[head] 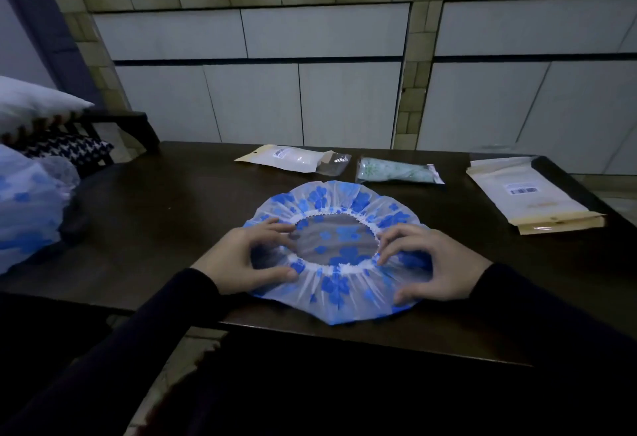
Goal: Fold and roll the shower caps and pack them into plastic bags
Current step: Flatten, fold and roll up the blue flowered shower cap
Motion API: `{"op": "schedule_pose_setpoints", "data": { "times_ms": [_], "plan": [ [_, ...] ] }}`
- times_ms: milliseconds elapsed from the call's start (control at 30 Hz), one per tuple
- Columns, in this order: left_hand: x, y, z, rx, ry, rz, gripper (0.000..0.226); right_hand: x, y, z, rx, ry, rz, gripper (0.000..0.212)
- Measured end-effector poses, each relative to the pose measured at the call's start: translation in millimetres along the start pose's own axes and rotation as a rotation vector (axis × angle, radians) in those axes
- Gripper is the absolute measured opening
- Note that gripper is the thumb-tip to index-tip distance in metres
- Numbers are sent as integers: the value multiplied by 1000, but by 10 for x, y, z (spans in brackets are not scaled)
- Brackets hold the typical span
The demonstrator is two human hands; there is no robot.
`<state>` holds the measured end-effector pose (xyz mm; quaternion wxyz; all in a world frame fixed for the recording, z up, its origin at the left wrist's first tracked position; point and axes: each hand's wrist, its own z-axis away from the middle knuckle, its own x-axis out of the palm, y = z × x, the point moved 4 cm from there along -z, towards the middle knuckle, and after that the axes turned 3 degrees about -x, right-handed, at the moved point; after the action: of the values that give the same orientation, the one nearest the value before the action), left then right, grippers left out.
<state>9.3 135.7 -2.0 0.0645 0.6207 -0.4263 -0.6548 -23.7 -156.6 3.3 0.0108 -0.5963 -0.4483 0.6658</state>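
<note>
Both hands spread one shower cap flat, centre of frame.
Left hand [241,256] and right hand [431,263] pinch the blue-flowered shower cap [339,249] by its elastic rim; slippery film may spring back, spoiling the fold.

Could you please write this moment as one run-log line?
stage: flattening | item: translucent blue-flowered plastic shower cap, unfolded, opening up, on dark wooden table | left hand: pinching cap | right hand: pinching cap

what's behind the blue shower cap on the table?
Behind the blue shower cap, apart from it, lie a white packed bag and a bag with a green rolled cap. Far right, a stack of empty bags. The table under the cap is covered.
</note>
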Motion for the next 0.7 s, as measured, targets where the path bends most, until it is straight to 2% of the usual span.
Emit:
{"op": "schedule_pose_setpoints", "data": {
  "times_ms": [100,200,300,467,600,700],
  "plan": [
    [-14,28,36,51,68,-16,37,-12,14,13,20,-24,-114,26],
    [-22,59,56,15,9,40,46,-49,62,2,68,-24,-176,16],
    [-54,22,83,-38,-122,38,60,-102,154,32,130,-24,-186,19],
    [-79,60,60,-92,-237,20,59,-167,204,70,228,-121,-180,38],
    [-74,45,49,-105,-261,17,64,-157,179,62,196,-79,-138,25],
    [-37,12,64,-103,-231,30,53,-147,184,55,175,-55,-79,12]
  ]
}}
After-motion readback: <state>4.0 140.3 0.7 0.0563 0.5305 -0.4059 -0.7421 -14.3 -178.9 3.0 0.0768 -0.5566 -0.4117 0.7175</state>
